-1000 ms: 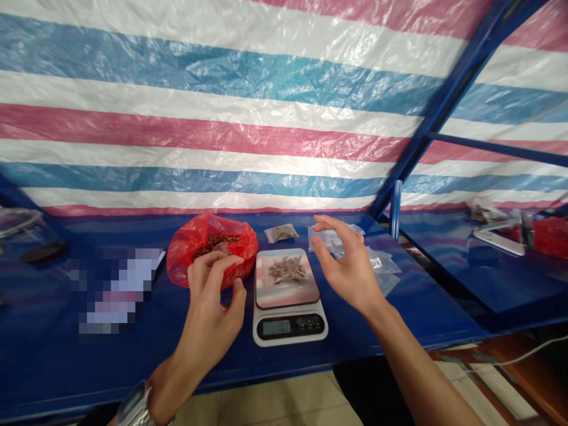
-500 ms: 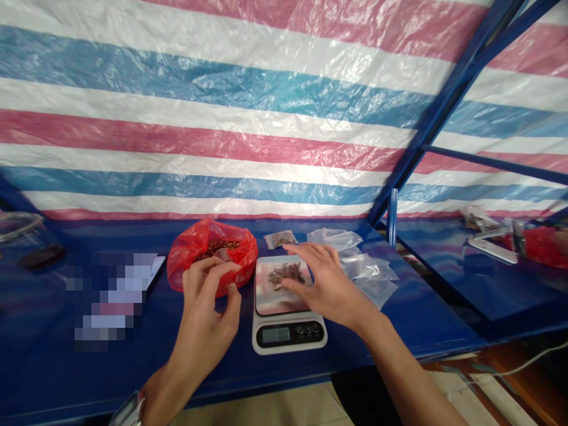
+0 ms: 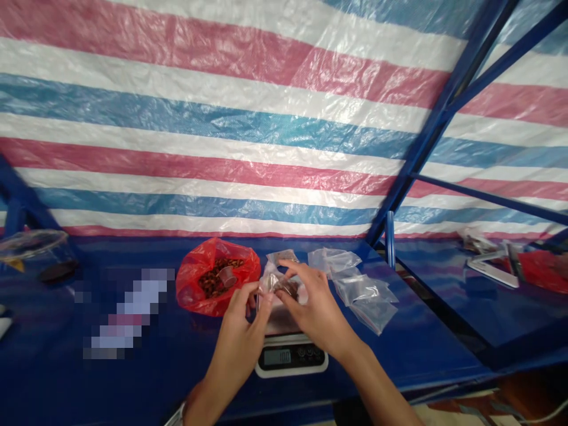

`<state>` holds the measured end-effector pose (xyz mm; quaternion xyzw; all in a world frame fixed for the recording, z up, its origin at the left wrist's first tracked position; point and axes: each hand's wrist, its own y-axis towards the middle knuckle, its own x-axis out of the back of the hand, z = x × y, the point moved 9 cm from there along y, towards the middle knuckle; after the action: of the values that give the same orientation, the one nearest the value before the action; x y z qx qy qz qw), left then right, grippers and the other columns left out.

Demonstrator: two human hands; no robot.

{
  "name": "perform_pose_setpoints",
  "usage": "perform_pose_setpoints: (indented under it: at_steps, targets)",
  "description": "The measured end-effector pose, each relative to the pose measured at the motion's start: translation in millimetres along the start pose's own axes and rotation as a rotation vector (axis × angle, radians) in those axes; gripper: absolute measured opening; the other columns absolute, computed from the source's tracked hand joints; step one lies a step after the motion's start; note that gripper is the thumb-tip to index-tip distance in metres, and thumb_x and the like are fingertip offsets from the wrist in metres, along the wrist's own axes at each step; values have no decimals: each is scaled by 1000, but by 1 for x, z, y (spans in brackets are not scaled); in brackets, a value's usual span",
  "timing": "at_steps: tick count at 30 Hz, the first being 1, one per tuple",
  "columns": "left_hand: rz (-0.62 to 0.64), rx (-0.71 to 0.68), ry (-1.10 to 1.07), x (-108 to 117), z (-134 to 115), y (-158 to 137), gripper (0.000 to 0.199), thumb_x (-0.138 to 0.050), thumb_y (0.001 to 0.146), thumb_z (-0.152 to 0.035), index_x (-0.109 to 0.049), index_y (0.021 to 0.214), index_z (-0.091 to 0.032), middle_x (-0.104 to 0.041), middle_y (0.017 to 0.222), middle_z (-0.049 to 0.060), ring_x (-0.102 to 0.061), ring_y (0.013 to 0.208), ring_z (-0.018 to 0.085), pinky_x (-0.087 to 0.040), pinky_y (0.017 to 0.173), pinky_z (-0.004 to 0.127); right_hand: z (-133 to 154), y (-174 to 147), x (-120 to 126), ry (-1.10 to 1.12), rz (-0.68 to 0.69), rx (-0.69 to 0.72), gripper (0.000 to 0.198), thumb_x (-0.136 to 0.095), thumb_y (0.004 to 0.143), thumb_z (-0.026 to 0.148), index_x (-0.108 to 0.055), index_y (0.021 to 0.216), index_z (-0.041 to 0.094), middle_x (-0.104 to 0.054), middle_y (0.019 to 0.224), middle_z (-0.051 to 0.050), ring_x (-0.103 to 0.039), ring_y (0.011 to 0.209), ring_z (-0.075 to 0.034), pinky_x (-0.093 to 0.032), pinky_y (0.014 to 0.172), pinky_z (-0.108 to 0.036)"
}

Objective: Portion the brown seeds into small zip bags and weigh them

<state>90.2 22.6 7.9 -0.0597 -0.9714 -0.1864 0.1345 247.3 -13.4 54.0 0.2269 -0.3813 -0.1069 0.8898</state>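
the red bag (image 3: 194, 276) lay open at left, its cup (image 3: 227, 276) probably kept inside for scooping. the left hand (image 3: 239, 331) pinched the small bag (image 3: 268, 280) over the scale (image 3: 290, 373), seemingly steadying it; the right hand (image 3: 326, 313) curved half-open across its filled side, grip unclear. flat bags (image 3: 368, 290) lay right, presumably for easy reach.

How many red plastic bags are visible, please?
2. One open red bag holding brown pieces is left of the scale; a second red bag lies at the far right edge, partly cut off. Others may be hidden.
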Motion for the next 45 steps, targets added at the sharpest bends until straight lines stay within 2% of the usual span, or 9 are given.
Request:
perform_pose_setpoints:
  at_steps: [3,7,10,12,14,20,29,37,45]
  targets:
    - [-34,49,-212,-5,-1,3,32,-56,99,-51,-68,104,-21,-74,100,5,-70,92,22,-54,85,33,11,-5,-5,28,36,30,47,-64,98,24,-55,143,32,-71,127,-6,-65,118,-27,-42,108,-49]
    - [-77,16,-174,1,-3,6,32,-59,98,-51,-69,100,-21,-74,94,4,-69,85,20,-53,80,29,3,-4,7,115,-44,-29,50,-67,96,30,-55,145,32,-72,122,-4,-64,118,-26,-42,110,-47]
    - [-85,13,-146,5,-1,8,31,-60,97,-51,-69,98,-21,-74,92,4,-70,86,20,-54,82,30,-9,0,19,224,-118,-102,31,-64,98,36,-67,127,27,-73,114,-4,-66,110,-23,-46,104,-41]
    - [-96,7,-136,6,-2,10,31,-61,96,-51,-70,97,-21,-74,92,4,-70,86,21,-55,83,30,-13,3,18,298,-85,-128,19,-63,98,37,-73,108,25,-75,106,-3,-68,102,-21,-49,97,-36]
    - [-112,-1,-127,5,-4,10,31,-61,96,-51,-70,95,-21,-73,88,3,-69,82,20,-55,79,29,-14,4,15,362,-44,-156,18,-64,97,38,-74,100,24,-76,102,-2,-68,97,-19,-49,93,-33]
    - [-138,8,-149,-3,-8,9,31,-61,96,-50,-69,95,-20,-73,87,3,-69,79,18,-55,75,27,-17,-2,10,437,-25,-205,17,-67,95,37,-73,95,22,-75,98,-1,-67,94,-18,-48,89,-30]
    - [-132,-13,-65,-9,-7,7,30,-61,96,-50,-70,94,-21,-72,83,1,-67,75,17,-54,75,27,-27,-8,12,512,-34,-268,20,-64,96,39,-73,89,22,-73,92,-1,-64,88,-18,-47,86,-31]
    - [-196,51,-64,0,-2,10,37,-60,96,-57,-68,95,-21,-72,84,2,-67,74,17,-54,70,25,-43,-9,-9,656,-35,-477,21,-71,89,42,-76,88,22,-75,90,-2,-64,84,-20,-48,83,-34]
    - [-211,98,-43,9,-2,8,42,-63,92,-62,-68,94,-20,-75,84,4,-71,71,18,-59,65,26,-32,2,-5,646,-85,-435,19,-70,90,38,-76,82,22,-75,89,-1,-64,86,-18,-44,81,-32]
